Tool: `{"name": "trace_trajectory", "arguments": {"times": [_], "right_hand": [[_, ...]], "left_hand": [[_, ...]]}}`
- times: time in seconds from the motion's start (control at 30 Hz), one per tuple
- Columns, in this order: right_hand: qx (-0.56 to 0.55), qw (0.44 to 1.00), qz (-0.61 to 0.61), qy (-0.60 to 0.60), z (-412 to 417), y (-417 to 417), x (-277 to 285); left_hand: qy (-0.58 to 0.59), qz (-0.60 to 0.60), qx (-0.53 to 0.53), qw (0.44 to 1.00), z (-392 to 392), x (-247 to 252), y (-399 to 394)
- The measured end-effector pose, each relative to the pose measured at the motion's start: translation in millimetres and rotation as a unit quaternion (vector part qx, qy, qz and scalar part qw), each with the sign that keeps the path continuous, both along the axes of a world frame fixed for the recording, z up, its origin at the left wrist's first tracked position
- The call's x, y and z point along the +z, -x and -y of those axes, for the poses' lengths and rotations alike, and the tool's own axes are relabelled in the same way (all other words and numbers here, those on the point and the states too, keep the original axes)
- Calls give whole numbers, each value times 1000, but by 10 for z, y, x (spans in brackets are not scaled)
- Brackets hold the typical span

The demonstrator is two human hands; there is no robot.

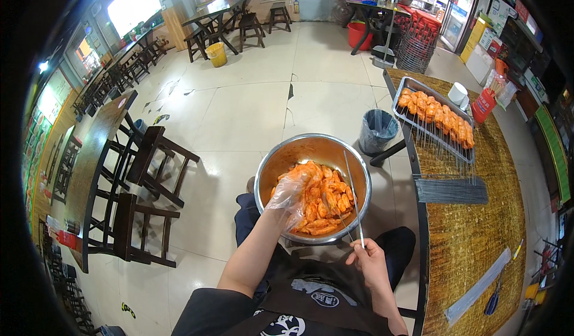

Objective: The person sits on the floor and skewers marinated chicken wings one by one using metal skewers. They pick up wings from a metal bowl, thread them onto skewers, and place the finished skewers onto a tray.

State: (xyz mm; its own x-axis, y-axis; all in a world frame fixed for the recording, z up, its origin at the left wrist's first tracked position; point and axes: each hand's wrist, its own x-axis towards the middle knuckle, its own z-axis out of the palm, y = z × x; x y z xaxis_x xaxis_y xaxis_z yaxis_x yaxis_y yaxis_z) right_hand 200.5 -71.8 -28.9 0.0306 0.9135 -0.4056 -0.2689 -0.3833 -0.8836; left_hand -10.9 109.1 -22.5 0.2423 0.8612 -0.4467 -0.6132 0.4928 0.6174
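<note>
My left hand [291, 190], in a clear plastic glove, reaches into a large steel bowl [367, 188] and touches orange marinated chicken wings [329, 197]; whether its fingers grip one is hidden. Bare, my right hand [368, 259] pinches thin metal skewers [353, 188] at the bowl's near right rim, their shafts slanting over the bowl. On the wooden table at the right, a metal tray [406, 118] holds a row of skewered wings [437, 116], skewer ends pointing towards me. Just below the tray lies a bundle of metal skewers [450, 190].
The wooden table [475, 233] also bears a white mug [458, 94], a red holder [484, 105], a plastic sleeve [477, 286] and scissors [492, 301]. A lined bin [378, 132] stands beyond the bowl. Dark wooden stools [145, 156] are at the left.
</note>
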Motion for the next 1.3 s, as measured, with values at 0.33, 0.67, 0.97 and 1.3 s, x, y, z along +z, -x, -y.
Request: {"name": "trace_trajectory", "arguments": {"times": [0.33,0.67,0.97,1.3], "right_hand": [[-18,999,-45,6,-15,119,-56],[-22,996,-84,30,58,192,-25],[-16,994,-111,17,-25,236,35],[-34,998,-48,1,-170,272,133]], "left_hand": [[-74,-70,-11,995,-38,-170,-124],[-7,-53,45,998,-34,-6,-118],[-128,-174,-1,976,138,19,-267],[-49,-78,-18,996,26,-188,-204]]}}
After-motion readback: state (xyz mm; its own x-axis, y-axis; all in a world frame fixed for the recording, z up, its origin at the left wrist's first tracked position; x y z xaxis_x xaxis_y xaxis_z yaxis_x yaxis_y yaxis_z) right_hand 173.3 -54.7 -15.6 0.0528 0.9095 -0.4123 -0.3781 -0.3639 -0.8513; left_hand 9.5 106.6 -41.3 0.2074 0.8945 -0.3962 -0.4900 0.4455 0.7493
